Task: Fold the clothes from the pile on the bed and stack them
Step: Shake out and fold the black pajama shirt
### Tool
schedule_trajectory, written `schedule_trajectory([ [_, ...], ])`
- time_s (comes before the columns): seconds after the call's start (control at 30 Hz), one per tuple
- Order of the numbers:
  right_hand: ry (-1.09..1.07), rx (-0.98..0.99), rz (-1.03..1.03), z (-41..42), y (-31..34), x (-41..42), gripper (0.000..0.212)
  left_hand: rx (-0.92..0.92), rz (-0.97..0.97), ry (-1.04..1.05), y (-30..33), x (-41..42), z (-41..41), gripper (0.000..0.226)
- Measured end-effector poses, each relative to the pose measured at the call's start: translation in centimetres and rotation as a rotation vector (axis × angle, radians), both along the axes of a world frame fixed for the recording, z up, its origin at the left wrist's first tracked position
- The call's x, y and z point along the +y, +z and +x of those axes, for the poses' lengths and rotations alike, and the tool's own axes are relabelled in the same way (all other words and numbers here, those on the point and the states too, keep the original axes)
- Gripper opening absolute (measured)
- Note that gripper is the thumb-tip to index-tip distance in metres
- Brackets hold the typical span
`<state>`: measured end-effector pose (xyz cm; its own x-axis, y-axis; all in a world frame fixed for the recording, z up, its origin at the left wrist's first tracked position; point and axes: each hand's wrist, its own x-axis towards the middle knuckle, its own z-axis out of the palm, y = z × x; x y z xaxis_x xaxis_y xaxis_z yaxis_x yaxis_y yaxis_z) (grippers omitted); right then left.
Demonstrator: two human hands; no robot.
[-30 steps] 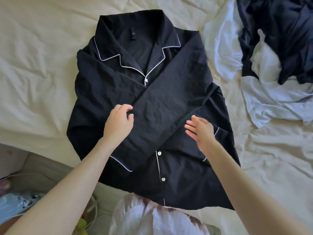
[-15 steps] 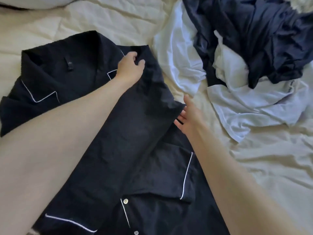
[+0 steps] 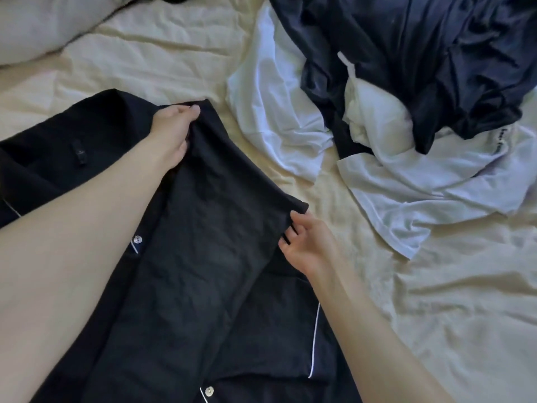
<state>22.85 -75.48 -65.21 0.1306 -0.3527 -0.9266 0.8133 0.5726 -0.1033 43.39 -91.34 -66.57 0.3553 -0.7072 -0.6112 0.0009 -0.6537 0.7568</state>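
Note:
A black pyjama shirt (image 3: 203, 280) with white piping and pale buttons lies flat on the cream bed sheet (image 3: 436, 315), one sleeve folded across its front. My left hand (image 3: 174, 132) pinches the shirt's upper right shoulder edge. My right hand (image 3: 305, 245) grips the side edge of the same shirt lower down, fingers curled under the fabric. The pile of unfolded clothes (image 3: 406, 82), dark navy and white pieces tangled together, lies at the upper right.
A grey pillow (image 3: 43, 21) sits at the top left corner. A white garment (image 3: 276, 112) from the pile spreads close to the shirt's right edge. Wrinkled sheet fills the right and lower right.
The view has swung right and closer. My left hand moved from the folded sleeve up to the shoulder edge; my right hand went from hovering over the shirt to gripping its side edge.

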Motion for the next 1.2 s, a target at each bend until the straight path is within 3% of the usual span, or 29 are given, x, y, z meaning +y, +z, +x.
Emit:
schedule_trajectory([
  [0.1,0.102,0.152,-0.058,0.5,0.0,0.4,0.033,-0.162,-0.022,-0.125,-0.3,0.5,0.8,0.007],
  [0.2,0.268,0.321,-0.073,0.9,0.1,1.2,0.053,-0.349,-0.044,-0.287,-0.2,1.9,1.0,0.037],
  [0.3,0.376,0.444,-0.082,1.2,0.7,2.5,0.045,-0.585,-0.144,-0.406,0.7,5.5,1.2,0.045],
  [0.43,0.449,0.559,-0.089,1.8,2.2,5.5,0.028,-0.644,-0.240,-0.419,1.7,13.5,2.2,0.035],
  [0.53,0.480,0.578,-0.062,2.3,3.1,8.7,0.014,-0.666,-0.156,-0.399,2.5,20.6,3.4,0.030],
  [0.7,0.666,0.448,0.033,5.0,4.1,14.6,0.012,-0.737,0.054,-0.352,4.5,31.3,6.2,0.030],
  [0.87,0.949,0.453,0.085,9.7,4.2,20.8,0.021,-0.672,0.320,-0.271,6.0,40.1,8.5,0.042],
  [1.0,0.906,0.372,0.156,12.8,4.0,23.7,0.017,-0.682,0.508,-0.285,5.8,43.6,10.0,0.054],
  [1.1,0.934,0.421,0.145,14.9,3.8,24.5,0.010,-0.474,0.475,-0.090,5.1,44.1,11.4,0.043],
  [1.2,0.936,0.444,0.154,16.4,4.0,25.3,0.019,-0.352,0.396,-0.006,4.8,44.5,12.6,0.033],
])
